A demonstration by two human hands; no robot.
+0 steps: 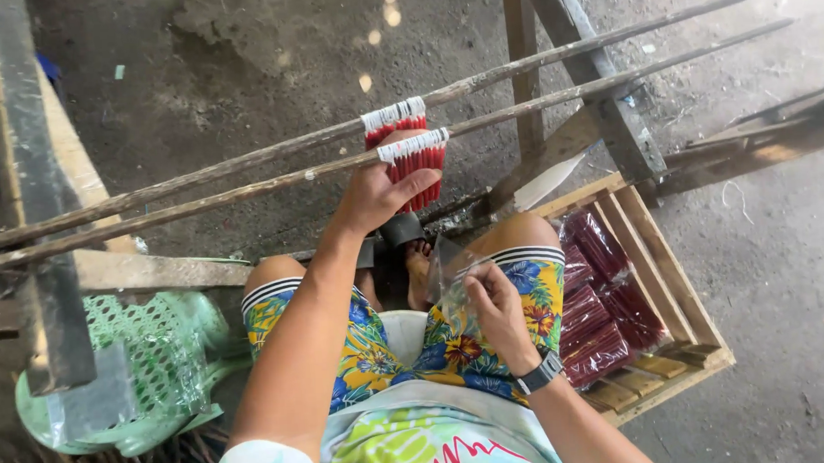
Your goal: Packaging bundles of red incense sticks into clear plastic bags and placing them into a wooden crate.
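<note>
My left hand (373, 198) grips the red stick bundle (416, 166) hanging on the rails (197, 190) at centre frame; my right hand (494, 307) pinches a clear bag (449, 271) ready below.

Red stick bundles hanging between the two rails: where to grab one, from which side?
Probably the red lower part of a stick bundle, from below on the near side. Its white tips rest across the wooden rails, leaving the lower part hanging free. The left hand grips there.

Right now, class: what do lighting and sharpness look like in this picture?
Head view: soft daylight with small sun spots on the ground; left hand and red sticks sharp; clear bag by the right hand shows faint glare.
</note>
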